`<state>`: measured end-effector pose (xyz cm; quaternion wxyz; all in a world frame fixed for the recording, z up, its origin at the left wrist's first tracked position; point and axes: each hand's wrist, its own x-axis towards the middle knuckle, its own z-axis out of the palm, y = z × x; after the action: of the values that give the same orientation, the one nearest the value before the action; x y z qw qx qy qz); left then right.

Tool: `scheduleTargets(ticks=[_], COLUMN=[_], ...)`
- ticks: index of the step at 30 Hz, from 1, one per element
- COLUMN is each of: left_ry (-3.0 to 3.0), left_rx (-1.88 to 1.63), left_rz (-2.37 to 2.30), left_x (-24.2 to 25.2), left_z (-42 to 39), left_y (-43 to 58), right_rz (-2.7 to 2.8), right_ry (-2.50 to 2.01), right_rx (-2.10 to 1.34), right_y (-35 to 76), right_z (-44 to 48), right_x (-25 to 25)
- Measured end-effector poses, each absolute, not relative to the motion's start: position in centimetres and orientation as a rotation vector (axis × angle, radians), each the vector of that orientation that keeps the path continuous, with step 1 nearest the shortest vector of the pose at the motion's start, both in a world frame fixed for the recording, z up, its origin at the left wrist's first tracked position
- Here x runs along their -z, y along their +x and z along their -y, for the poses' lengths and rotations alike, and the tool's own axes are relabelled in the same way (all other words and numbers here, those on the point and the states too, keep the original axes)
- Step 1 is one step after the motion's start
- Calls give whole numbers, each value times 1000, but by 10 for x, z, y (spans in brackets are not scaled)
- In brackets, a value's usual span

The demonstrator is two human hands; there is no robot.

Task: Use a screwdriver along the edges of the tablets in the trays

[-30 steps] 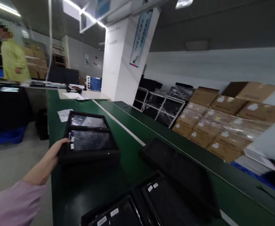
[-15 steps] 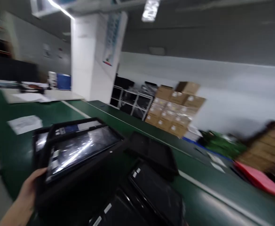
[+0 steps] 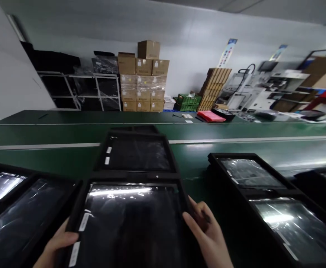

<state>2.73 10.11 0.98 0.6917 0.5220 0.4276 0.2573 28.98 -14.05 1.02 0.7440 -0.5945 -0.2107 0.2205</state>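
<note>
cardboard boxes [image 3: 144, 82] beside a metal rack [image 3: 98, 88]

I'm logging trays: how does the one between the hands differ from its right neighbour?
Left hand and right hand grip the middle tray; neither touches the right tray. The middle tray points nearly straight ahead; the right tray runs diagonally. Both are black with two glossy panels.

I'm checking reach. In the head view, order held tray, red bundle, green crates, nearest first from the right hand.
1. Held tray: touching the right hand, on its left.
2. Red bundle: far side of the bench.
3. Green crates: beyond the bench.
</note>
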Motion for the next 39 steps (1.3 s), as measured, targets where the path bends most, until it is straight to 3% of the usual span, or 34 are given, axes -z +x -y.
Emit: scheduleTargets(ticks=[3,6,11,16,18,22,27,33,39], left_ry=[1155,1554,2126,2467,2548,2835,3071,3058,2644], left_rx=[-464,-464,-608,132,214,94,95,48,-40], left_rz=[-938,-891,-752,-262,36,463,536,579,344], left_x=[-4,-3,-40,-70,-65,-45,-41,-46,-72], left_z=[-102,-115,-131,-90,-67,-33,-18,-15,-22], left_y=[52,69,87,156,192,248,280,290,276], right_rz=[329,308,589,575,531,262,162,424,911], right_ry=[-1423,-1616,-1789,-1648,-1581,-1458,-1424,-1432,-1364], right_rx=[-357,-235,41,50,61,158,48,-98,-66], right_y=[285,276,282,301,304,309,300,268,268], right_z=[162,174,171,153,148,152,172,184,196], right_x=[13,36,49,38,32,26,25,22,1])
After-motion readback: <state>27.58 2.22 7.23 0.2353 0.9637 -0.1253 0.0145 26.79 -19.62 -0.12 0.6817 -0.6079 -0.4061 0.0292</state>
